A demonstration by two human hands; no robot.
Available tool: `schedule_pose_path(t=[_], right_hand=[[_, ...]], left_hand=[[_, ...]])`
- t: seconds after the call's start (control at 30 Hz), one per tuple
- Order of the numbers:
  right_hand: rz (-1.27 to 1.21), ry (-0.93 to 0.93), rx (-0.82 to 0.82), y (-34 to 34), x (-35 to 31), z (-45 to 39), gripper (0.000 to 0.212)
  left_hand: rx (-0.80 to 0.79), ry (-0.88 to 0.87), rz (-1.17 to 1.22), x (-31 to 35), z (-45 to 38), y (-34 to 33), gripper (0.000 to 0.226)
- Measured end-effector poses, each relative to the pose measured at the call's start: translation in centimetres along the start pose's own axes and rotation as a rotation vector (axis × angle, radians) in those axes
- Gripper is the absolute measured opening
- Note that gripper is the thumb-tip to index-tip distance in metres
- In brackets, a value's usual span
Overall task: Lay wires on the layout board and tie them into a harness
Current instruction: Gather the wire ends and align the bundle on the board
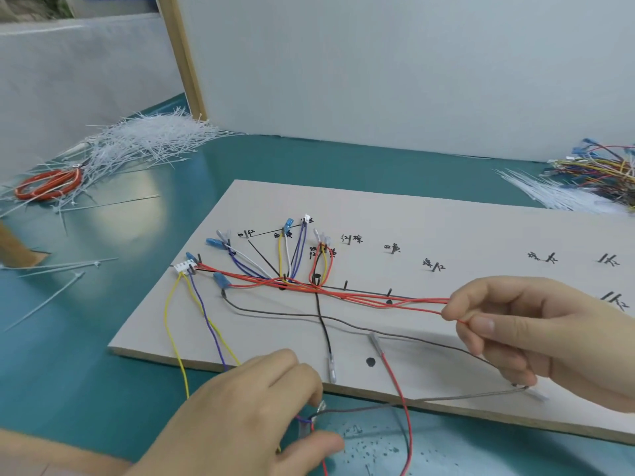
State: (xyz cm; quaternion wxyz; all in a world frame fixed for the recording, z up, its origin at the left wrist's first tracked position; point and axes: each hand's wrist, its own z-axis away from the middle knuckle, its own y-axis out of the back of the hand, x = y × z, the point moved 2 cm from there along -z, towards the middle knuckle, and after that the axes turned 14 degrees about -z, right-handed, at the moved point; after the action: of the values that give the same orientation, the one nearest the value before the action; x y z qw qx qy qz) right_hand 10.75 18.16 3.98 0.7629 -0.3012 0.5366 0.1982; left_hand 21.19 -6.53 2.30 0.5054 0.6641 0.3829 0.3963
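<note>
Wires in red, yellow, purple and white fan across the layout board on the teal counter. Right hand pinches the red wires over the board's middle. Left hand, at the board's near edge, curls its grip around purple and grey wire ends.

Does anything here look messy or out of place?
Yes. Dark specks spatter the green table below the layout board, like spilled ink. Loose cable ties lie in a heap at far left, half burying the red-handled scissors.
</note>
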Motion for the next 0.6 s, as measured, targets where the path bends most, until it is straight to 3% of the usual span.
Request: schedule_pose_path(t=[0.37,0.43,0.53,0.6], right_hand=[[0.016,0.022,0.052,-0.1,-0.1,-0.1,0.059],[0.027,0.023,0.059,0.0,-0.2,-0.1,0.051],[0.024,0.033,0.088,0.1,-0.4,-0.4,0.022],[0.017,0.034,0.114,0.4,-0.5,-0.6,0.022]], left_hand=[[0.123,0.024,-0.063,0.3,0.8,0.1,0.022],[0.111,0.005,-0.039,0.3,0.7,0.2,0.018],[0.077,-0.060,0.037,0.2,1.0,0.2,0.010],[0.049,-0.060,0.079,-0.1,1.5,-0.1,0.014]])
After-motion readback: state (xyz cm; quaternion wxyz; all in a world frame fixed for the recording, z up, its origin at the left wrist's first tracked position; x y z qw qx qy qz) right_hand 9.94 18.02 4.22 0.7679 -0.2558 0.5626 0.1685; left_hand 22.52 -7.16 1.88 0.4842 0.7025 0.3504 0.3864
